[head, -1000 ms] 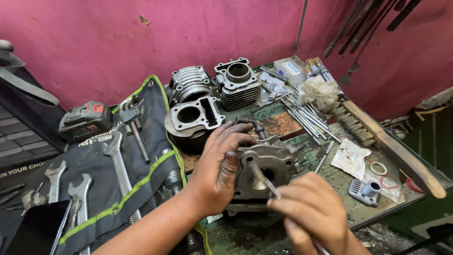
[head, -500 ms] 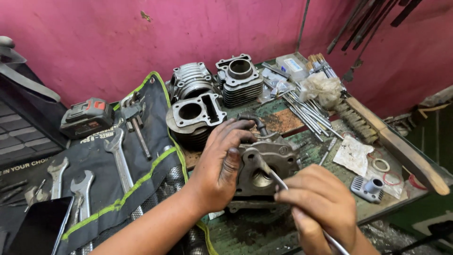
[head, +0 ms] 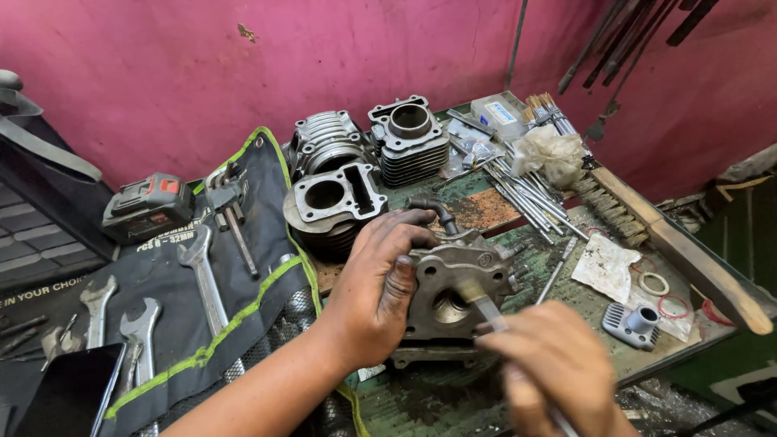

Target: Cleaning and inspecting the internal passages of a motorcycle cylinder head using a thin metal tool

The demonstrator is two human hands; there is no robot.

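My left hand (head: 374,290) grips the left side of a grey metal cylinder head (head: 458,285) that rests on the green workbench (head: 421,396). My right hand (head: 554,374), low at the front right, holds a thin metal tool (head: 488,310). Its tip lies against the face of the cylinder head near the round bore. Both hands are dark with grease.
Three finned engine cylinders (head: 333,206) stand behind the head. A black tool roll with spanners (head: 202,279) lies at the left, beside a battery pack (head: 148,207) and a phone (head: 69,395). Long rods (head: 522,190), a brush (head: 647,222), gaskets (head: 652,284) and a small grey part (head: 634,324) lie at the right.
My right hand has shifted slightly right and lower with the tool. My left hand keeps its hold on the cylinder head. The view has tilted a little.
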